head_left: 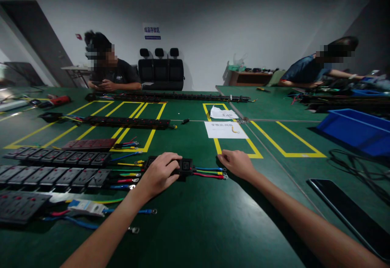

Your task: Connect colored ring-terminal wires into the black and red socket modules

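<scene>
Black and boxy, the socket block (185,165) lies on the green desk (183,235) near the middle of my view, its blue, green-yellow and red leads (210,173) running towards 3 o'clock and ending in ring lugs (226,176). I have the left hand (162,171) over it from the 7 o'clock side, fingers (173,164) bent and clamped on the block. My right hand (238,164) sits at 3 o'clock, close to the lugs, its fingers curled in together; whether they hold anything small I cannot tell.

Taking the block as my clock centre, I see rows of dark socket strips (55,176) at 9 o'clock and a dark red strip (88,144) between 9 and 10. Wires wrapped with a blue-and-white label (87,208) lie at 8. A longer black strip (128,122) lies between 10 and 11. At 2 o'clock is a white sheet (221,133) with a short yellow lead (234,129) on it. Further out I make out a blue bin (356,134) near 3, a dark phone (347,217) between 3 and 4, one person (122,73) at 11, another person (304,70) at 2, and black seats (161,71) at 12
</scene>
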### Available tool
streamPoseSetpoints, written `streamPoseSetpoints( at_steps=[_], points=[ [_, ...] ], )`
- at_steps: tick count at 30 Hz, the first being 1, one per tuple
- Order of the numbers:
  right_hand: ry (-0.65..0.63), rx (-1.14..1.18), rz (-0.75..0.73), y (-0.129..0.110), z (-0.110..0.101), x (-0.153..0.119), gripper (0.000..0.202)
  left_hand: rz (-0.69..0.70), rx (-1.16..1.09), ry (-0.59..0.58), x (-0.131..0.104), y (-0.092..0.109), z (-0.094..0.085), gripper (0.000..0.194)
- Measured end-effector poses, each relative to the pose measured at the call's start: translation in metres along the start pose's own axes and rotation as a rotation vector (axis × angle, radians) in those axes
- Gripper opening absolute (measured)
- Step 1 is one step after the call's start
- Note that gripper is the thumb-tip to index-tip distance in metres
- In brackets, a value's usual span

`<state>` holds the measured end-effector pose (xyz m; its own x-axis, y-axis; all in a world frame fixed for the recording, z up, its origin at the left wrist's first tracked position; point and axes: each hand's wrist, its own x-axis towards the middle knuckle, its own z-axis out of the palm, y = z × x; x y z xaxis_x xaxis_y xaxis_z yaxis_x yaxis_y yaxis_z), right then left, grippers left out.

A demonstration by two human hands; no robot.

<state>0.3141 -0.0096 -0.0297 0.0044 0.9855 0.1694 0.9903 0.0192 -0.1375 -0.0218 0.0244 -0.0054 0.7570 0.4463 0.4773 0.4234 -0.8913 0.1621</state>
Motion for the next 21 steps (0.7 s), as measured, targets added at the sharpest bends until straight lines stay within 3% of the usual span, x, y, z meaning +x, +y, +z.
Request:
streamPoseSetpoints(
  at_steps=[12,21],
  points=[
    [-0.005,-0.005,0.000,0.0005,0.0001,0.0002,0.041,-0.058,-0.015,-0.040,0.0018,0.0039,-0.0059,0.008],
    [0.007,-0.013,0.000,0.0013,0.0015,0.0003,0.040,-0.037,-0.019,-0.038,0.0024,0.0038,-0.0067,0.010]
  ],
)
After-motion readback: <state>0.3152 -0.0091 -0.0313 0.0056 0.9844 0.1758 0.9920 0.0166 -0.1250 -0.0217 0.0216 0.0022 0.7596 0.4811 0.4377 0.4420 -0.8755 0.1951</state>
